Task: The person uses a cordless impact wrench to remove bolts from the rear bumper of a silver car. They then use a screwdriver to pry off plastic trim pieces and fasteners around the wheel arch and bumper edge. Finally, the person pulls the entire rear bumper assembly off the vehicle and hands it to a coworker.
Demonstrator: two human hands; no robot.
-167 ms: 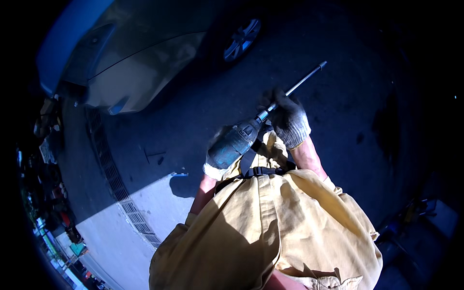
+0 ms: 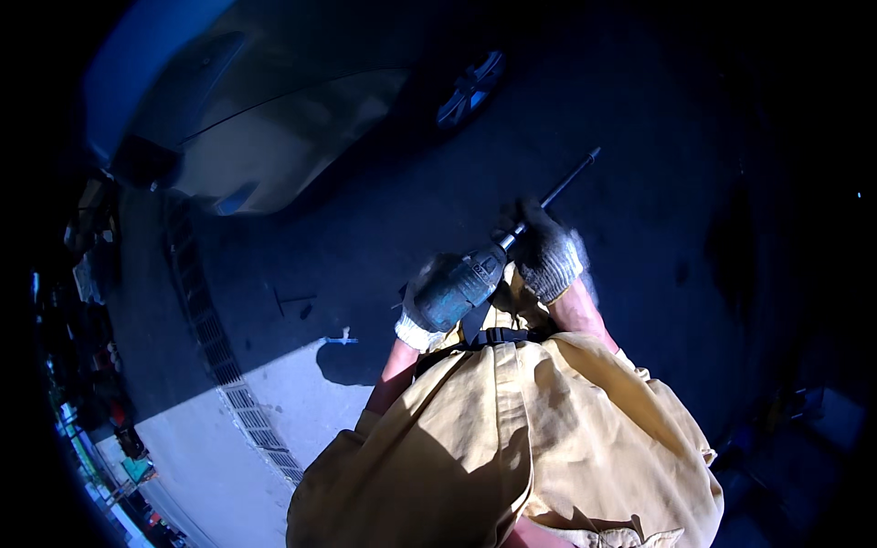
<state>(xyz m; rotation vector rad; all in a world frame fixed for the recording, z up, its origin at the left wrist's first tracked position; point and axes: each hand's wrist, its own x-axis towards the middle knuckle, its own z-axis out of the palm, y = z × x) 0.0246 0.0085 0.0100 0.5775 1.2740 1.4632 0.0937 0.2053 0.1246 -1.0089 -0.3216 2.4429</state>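
An impact wrench [image 2: 459, 290] with a worn dark blue-green housing is held in front of my waist. My left hand [image 2: 417, 321], in a grey-white work glove, grips its body from the left; most of those fingers are hidden behind the tool. From the wrench's nose a long metal extension bar [image 2: 571, 178] points up and to the right, its tip in the air. My right hand [image 2: 550, 258], gloved too and slightly blurred, is closed round the bar close to the nose.
A car [image 2: 283, 137] with an alloy wheel [image 2: 470, 89] stands ahead on the left. A metal drain grate [image 2: 219, 352] crosses the floor, and a thin dark tool [image 2: 294, 300] lies beside it. Assorted clutter lines the far left. Deep shadow covers the right.
The wrench and bar have come slightly lower and nearer to me, with both hands still on them. The whole view has shifted a little.
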